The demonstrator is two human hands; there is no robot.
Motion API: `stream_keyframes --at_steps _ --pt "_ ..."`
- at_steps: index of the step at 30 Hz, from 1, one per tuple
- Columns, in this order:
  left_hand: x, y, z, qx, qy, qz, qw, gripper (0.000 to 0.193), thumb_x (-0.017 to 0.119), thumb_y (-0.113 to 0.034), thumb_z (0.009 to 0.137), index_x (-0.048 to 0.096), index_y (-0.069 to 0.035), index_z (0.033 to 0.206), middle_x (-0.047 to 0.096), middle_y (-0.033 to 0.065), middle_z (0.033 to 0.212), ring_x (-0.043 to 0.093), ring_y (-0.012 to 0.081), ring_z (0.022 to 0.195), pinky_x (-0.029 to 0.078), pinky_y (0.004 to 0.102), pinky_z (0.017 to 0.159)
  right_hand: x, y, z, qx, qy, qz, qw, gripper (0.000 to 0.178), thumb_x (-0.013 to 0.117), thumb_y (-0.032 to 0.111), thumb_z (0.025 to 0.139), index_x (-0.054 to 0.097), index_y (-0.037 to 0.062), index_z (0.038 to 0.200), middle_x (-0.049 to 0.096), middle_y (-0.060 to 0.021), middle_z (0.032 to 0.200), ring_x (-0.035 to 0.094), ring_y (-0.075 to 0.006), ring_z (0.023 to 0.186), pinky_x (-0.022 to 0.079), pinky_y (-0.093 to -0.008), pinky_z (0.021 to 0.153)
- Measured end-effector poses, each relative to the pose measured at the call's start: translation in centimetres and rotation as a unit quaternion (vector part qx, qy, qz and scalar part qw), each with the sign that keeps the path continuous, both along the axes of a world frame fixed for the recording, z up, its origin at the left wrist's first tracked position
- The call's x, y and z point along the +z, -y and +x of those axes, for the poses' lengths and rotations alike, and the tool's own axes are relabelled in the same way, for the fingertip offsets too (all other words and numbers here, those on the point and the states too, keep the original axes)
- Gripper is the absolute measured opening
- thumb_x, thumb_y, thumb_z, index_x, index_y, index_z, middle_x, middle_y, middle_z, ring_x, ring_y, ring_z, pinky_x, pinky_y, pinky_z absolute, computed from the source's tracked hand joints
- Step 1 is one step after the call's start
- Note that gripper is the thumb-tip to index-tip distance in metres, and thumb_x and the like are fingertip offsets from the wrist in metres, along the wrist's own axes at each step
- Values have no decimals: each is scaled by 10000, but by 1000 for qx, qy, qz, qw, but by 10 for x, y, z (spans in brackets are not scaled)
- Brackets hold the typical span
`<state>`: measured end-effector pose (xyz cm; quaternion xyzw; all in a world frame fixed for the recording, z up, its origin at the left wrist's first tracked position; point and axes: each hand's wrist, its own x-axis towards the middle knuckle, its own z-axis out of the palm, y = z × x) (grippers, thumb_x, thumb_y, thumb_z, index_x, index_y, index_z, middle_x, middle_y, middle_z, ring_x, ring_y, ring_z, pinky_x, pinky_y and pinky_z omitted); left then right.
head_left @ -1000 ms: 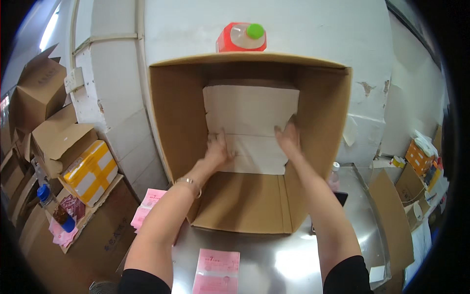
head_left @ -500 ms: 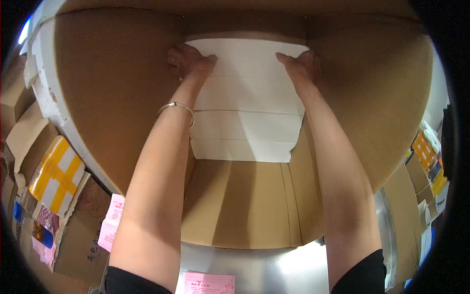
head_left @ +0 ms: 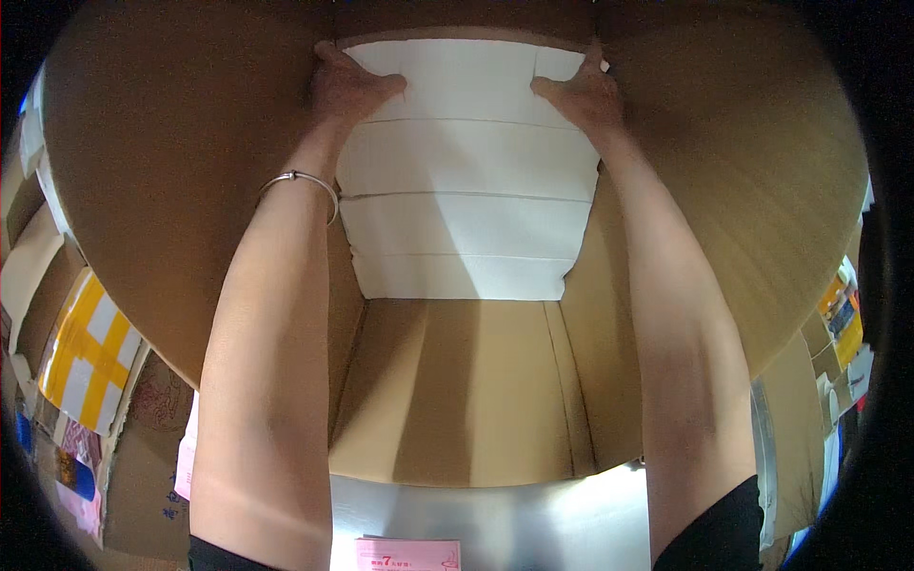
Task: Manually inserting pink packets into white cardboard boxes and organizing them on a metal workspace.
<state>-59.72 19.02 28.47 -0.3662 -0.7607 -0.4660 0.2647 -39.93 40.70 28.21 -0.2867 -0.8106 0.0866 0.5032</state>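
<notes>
Currently under both hands: a white, creased sheet of thin card or board [head_left: 466, 157], set deep inside a large brown cardboard box [head_left: 738, 181].
Sheet's place: at the back of the box, its lower edge at the box's floor panel, its upper part between the two side walls.
Left hand [head_left: 354, 93]: at the sheet's upper left, thumb spread inward over the white face, the other fingers out by the edge in shadow; whether they pinch it, I cannot tell.
Right hand [head_left: 588, 97]: at the upper right corner, thumb likewise laid inward on the face, fingers reaching up by the side wall; a pinch or a plain press cannot be told apart.
Done so far: the sheet is inside and opened out, covering much of the back.
Left, as I judge it: settling the top corners, since both hands are on them; the box mouth is open.
Facing: broad side toward the person, creases running left to right.
Long axis: unclear; height and width look alike through the bent view.
Near the person: a pink printed paper [head_left: 407, 554] on the shiny metal table [head_left: 562, 519].
</notes>
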Motion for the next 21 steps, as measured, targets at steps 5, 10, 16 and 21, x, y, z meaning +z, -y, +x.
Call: stream_keyframes --at_steps 5,10,16,21 --pt "6 4 5 -17 33 -60 998 1022 866 -369 588 365 36 1381 482 303 1397 483 378 1334 437 393 1091 -4 14 10 12 -22 7 1000 974 808 417 658 349 15 1416 600 -294 1263 621 -441 1125 507 -471 987" --pt "-36 9 31 -43 -54 174 982 899 828 -292 627 406 -39 1379 537 269 1262 506 420 1214 425 499 1045 -31 54 27 54 -182 -35 981 813 798 300 675 406 25 1332 563 -280 1223 579 -432 1121 478 -508 942" --pt "-42 86 130 37 -90 208 973 858 797 -162 656 375 -9 1388 509 210 1288 507 328 1210 424 449 1046 -40 125 83 77 -279 -58 956 711 786 247 669 444 52 1262 600 -242 1141 600 -427 1030 472 -489 915" --pt "-49 176 274 98 -233 86 964 780 828 -91 692 468 19 1375 506 187 1278 496 354 1219 407 433 1063 -94 177 172 160 -318 -127 926 711 777 190 651 437 43 1258 596 -230 1102 605 -329 1018 487 -434 898"
